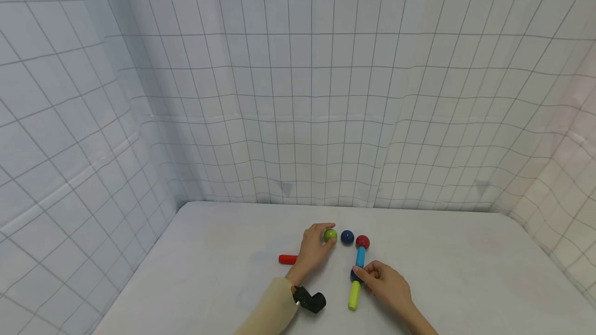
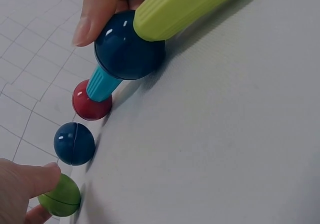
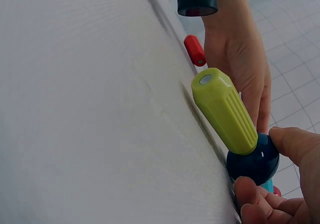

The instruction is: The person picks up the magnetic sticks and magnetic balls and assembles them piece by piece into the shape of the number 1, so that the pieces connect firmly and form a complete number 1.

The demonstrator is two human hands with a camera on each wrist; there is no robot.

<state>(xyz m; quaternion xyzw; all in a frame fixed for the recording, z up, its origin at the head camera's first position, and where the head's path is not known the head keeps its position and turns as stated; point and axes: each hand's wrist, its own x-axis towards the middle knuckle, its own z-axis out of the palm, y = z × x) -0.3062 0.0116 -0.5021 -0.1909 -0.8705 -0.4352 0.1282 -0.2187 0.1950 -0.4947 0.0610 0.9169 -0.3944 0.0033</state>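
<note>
My left hand (image 1: pixel 313 248) has its thumb and fingers on either side of a glossy green ball (image 1: pixel 330 235) on the table. With thumb and fingertips, my right hand (image 1: pixel 390 286) pinches a dark blue ball (image 2: pixel 127 48). That ball joins a ribbed yellow-green rod (image 1: pixel 354 296), which points toward me, to a short light-blue rod (image 1: pixel 360 256). At the far end of the light-blue rod is a red ball (image 1: pixel 362 242). A second dark blue ball (image 1: pixel 347 237) sits loose between the green and red balls.
Beside my left wrist lies a red rod (image 1: pixel 287 259), partly hidden by the hand. A black wrist camera (image 1: pixel 311 300) is worn on the left forearm. The white table (image 1: pixel 209 273) is bounded by white gridded curtains (image 1: pixel 321 92) at the back and sides.
</note>
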